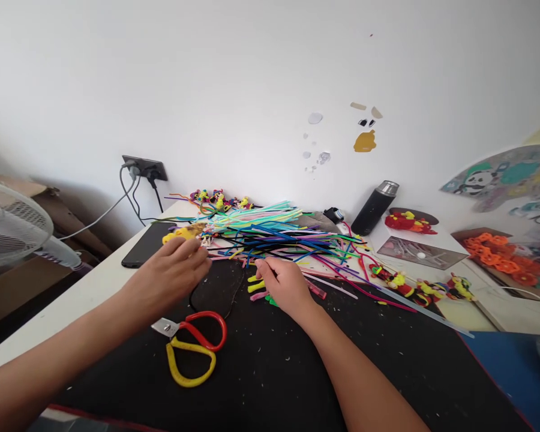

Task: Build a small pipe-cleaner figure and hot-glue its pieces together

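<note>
My left hand (pixel 175 270) is closed, its fingers curled downward, at a yellow object with a brownish tip (pixel 182 233) that shows just beyond the knuckles. How it grips that object is partly hidden. My right hand (pixel 288 288) is closed in a pinch in front of the pipe cleaner pile (pixel 270 237); whatever sits between its fingertips is too small to make out. Short yellow pieces (pixel 255 288), with pink and green ones, lie beside and under the right hand. Scissors (pixel 193 342) with one red and one yellow handle rest on the black mat below the left hand.
A phone (pixel 146 245) lies left of the pile. Behind stand a black flask (pixel 373 209) and a white box (pixel 423 249). Small colourful figures (pixel 425 291) lie at the right. A fan (pixel 13 222) stands left, near a wall socket (pixel 144 167) with plugged cables.
</note>
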### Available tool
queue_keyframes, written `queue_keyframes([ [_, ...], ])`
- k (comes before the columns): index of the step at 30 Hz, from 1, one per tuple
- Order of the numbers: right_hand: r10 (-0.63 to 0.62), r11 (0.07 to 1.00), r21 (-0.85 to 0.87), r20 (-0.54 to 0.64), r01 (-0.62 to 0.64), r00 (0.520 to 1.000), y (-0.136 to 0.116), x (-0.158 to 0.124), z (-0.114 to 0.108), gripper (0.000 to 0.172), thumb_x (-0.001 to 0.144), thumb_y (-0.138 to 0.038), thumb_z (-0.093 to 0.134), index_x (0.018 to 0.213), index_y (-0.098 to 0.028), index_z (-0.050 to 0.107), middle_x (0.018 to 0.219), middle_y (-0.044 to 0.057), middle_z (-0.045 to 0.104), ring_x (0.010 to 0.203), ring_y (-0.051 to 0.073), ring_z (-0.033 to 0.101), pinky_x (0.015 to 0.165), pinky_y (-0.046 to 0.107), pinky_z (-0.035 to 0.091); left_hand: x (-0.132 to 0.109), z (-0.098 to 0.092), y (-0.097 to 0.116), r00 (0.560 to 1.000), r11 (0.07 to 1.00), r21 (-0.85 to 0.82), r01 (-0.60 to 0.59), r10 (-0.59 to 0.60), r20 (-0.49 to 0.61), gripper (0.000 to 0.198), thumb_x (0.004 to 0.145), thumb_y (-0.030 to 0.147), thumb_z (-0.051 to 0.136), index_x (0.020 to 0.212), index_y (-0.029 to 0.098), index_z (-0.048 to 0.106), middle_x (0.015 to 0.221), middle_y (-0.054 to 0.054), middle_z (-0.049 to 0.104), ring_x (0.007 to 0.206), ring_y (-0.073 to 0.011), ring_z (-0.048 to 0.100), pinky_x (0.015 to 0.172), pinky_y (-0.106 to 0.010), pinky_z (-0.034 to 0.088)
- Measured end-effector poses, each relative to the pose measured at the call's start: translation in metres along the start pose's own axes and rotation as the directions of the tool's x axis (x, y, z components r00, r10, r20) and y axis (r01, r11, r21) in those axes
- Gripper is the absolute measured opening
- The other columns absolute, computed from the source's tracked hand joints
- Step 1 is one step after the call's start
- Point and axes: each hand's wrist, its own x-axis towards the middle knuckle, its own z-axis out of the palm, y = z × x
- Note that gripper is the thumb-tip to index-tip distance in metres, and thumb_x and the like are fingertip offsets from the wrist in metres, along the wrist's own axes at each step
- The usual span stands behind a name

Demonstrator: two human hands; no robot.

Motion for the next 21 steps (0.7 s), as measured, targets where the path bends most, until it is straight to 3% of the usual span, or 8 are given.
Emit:
queue_keyframes([
  [4,0.147,0.929,0.326,0.113,-0.176,0.983,0.002,-0.001,0.007,0.049,0.099,-0.066,0.056,0.084,-0.022,0.068,0.056,-0.004,0.056,0.044,0.012,0.052,0.051,0.025,0.048,0.022,-0.006,0.028,0.987,0.989,0.046,-0.138,0.141,-0.081,0.046,0.087,0.001,0.058,0.121,0.027,0.075,0.119,-0.010,0.075,0.129,-0.0327,0.057,0.108,-0.047,0.046],
  [8,0.165,0.878,0.411,0.218,-0.244,0.962,0.006,-0.001,0.012,0.050,0.097,-0.069,0.058,0.086,-0.020,0.065,0.064,-0.004,0.062,0.045,0.010,0.058,0.050,0.023,0.052,0.042,-0.007,0.046,0.958,0.959,0.081,-0.272,0.277,-0.067,0.039,0.087,0.002,0.060,0.116,0.021,0.078,0.116,-0.012,0.077,0.125,-0.0315,0.059,0.104,-0.044,0.049],
  [13,0.191,0.808,0.503,0.266,-0.305,0.945,0.005,0.003,0.009,0.057,0.093,-0.077,0.058,0.087,-0.020,0.059,0.072,-0.001,0.069,0.048,0.012,0.068,0.040,0.018,0.042,0.056,-0.009,0.051,0.955,0.953,0.105,-0.285,0.292,-0.053,0.036,0.087,0.004,0.061,0.116,0.020,0.076,0.116,-0.013,0.076,0.126,-0.0322,0.058,0.103,-0.045,0.049],
  [17,0.214,0.746,0.581,0.255,-0.327,0.943,-0.001,0.006,0.005,0.060,0.088,-0.081,0.061,0.086,-0.021,0.057,0.059,-0.004,0.064,0.042,0.014,0.065,0.035,0.018,0.036,0.063,-0.019,0.055,0.954,0.957,0.089,-0.277,0.285,-0.094,0.031,0.093,0.009,0.060,0.118,0.022,0.072,0.115,-0.011,0.075,0.116,-0.0311,0.060,0.098,-0.044,0.049],
  [21,0.203,0.705,0.622,0.283,-0.341,0.937,-0.005,0.005,0.004,0.059,0.089,-0.079,0.060,0.085,-0.020,0.060,0.053,-0.003,0.062,0.043,0.014,0.064,0.035,0.018,0.036,0.070,-0.027,0.060,0.946,0.954,0.047,-0.298,0.301,-0.123,0.018,0.095,0.012,0.060,0.107,0.022,0.069,0.101,-0.009,0.072,0.101,-0.0297,0.059,0.092,-0.043,0.048],
])
